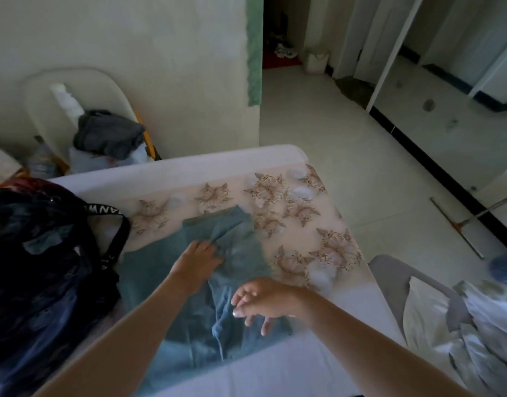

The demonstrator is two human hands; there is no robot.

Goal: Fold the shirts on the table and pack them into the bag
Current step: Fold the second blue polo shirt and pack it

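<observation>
A teal-blue shirt [241, 262] lies spread on the table [189, 167], which has a floral cloth over it. My left hand [198, 262] lies on the shirt's middle, and its fingertips pinch a fold of fabric near the upper part. My right hand [263, 299] hovers just above the shirt's right side with fingers spread and loose, holding nothing. A dark blue patterned bag [37, 267] with a black lettered strap stands on the table's left end, touching the shirt's left edge.
A white chair [46, 90] behind the table holds a grey garment [109, 133] and other clothes. At the right a grey chair [389, 270] carries pale printed fabric [481, 325]. Tiled floor stretches beyond, with a squeegee handle [458, 227] by mirrored doors.
</observation>
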